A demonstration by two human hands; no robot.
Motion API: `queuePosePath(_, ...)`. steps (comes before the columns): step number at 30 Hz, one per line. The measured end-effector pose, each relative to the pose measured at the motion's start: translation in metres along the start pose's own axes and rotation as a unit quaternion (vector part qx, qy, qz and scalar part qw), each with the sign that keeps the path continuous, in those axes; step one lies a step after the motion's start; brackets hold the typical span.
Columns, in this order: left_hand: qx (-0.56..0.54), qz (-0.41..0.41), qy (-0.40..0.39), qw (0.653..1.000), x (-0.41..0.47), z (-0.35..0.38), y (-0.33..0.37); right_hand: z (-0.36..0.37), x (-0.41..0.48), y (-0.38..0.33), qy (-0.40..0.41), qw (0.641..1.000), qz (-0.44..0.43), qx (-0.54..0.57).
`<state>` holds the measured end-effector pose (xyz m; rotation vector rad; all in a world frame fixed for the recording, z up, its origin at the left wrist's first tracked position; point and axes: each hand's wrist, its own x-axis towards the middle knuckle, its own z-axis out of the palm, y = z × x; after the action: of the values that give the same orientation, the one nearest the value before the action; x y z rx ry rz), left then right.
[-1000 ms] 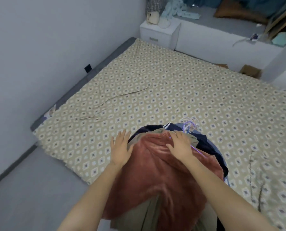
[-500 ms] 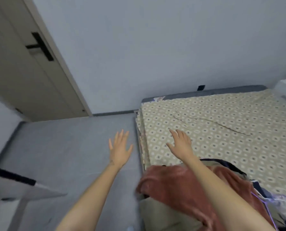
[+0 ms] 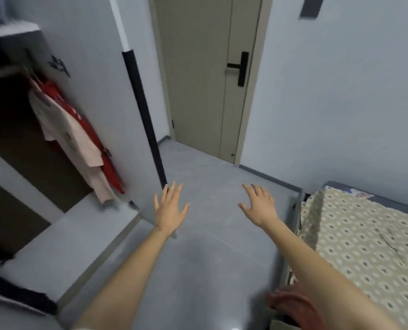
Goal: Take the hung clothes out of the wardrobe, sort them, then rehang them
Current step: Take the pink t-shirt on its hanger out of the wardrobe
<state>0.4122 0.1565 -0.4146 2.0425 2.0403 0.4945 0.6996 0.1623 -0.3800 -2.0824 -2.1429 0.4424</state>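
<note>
Head view, wardrobe (image 3: pixel 5 120) holding pale shirt (image 3: pixel 67 129), red garment (image 3: pixel 111 172)

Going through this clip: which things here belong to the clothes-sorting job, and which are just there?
Job:
wardrobe
pink shirt and red garment, hanging in it
rust garment at the bed's near edge
bed
left hand and right hand, both empty

Just there:
door
door handle
floor

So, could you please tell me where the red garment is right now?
In the head view, the red garment hangs at the left inside the open wardrobe, just behind the pale pink top and beside the white side panel.
</note>
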Motion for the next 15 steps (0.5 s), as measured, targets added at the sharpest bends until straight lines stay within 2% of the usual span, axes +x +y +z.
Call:
queuePosePath(7, 0.005, -0.076, 0.048, 0.996, 0.015, -0.082, -0.159, 0.03, 0.061, -0.189, -0.009, 0.991, -0.134, -0.007)
queuePosePath(15, 0.004, -0.159, 0.093, 0.983, 0.011, -0.143, -0.28, 0.059, 0.107, -0.343, -0.028, 0.971, -0.238, -0.025)
